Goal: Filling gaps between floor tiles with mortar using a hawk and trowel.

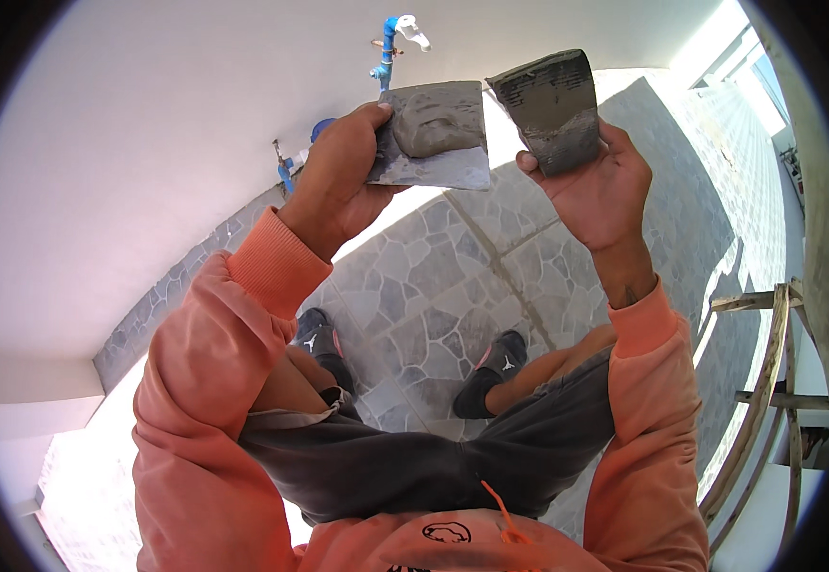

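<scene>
My left hand (pixel 336 172) grips the left edge of a thin, squarish flat plate (pixel 457 172), its thumb on top. A lump of wet grey mortar (pixel 438 126) sits on the plate, leaving a smeared strip along the near edge. In my right hand (pixel 603 195) is a dark, flat scraper (pixel 553 110), wider at its far end and coated with grey mortar. My thumb and fingers close round its near end, with the palm turned up. A narrow gap separates the two tools; they do not touch.
Blue pipe with a white tap (pixel 400 43) rises by the white wall (pixel 167 105), and a second blue fitting (pixel 285 172) stands lower left. Stone-patterned tiles (pixel 414 276) cover the floor around my feet. Rough wooden poles (pixel 767 381) stand at the right.
</scene>
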### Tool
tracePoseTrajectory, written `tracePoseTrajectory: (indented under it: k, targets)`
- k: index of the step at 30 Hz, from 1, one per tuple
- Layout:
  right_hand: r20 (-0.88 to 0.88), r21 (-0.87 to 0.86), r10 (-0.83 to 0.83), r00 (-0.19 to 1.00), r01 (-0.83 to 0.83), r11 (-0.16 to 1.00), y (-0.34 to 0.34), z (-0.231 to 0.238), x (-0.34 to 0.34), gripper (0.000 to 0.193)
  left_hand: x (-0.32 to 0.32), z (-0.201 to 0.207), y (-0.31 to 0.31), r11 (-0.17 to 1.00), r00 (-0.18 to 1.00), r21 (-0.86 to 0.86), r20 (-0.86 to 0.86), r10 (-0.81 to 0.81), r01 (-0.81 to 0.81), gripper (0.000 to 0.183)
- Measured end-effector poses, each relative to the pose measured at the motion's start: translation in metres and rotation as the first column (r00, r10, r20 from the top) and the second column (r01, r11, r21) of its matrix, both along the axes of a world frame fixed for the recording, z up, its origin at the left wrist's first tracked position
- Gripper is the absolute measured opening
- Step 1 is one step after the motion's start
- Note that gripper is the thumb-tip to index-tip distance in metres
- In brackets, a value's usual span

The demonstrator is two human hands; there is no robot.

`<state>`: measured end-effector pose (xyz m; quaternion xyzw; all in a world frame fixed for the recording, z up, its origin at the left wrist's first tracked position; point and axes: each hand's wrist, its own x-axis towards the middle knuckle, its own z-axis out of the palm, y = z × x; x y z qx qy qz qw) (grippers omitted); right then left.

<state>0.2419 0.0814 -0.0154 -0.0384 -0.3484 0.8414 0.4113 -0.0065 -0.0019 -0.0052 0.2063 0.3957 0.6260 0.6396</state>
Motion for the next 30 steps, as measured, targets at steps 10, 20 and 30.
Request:
tracePoseTrajectory:
  k: [10,20,30]
  targets:
    - [0.028,0.094,-0.155,0.987,0.152,0.984,-0.010,-0.004,-0.015,0.049,0.014,0.011,-0.006,0.999,0.999,-0.042,0.038,0.031,-0.029,0.035]
    - [0.162,0.125,-0.225,0.961,0.206,0.971,0.000,-0.009,-0.002,0.046,-0.016,0.015,-0.002,0.993,0.993,0.005,0.013,0.118,-0.118,0.032]
    - [0.177,0.068,-0.294,0.939,0.286,0.956,-0.012,0.015,-0.014,0.045,-0.009,0.009,0.000,0.999,0.997,0.023,0.068,0.044,-0.046,0.037]
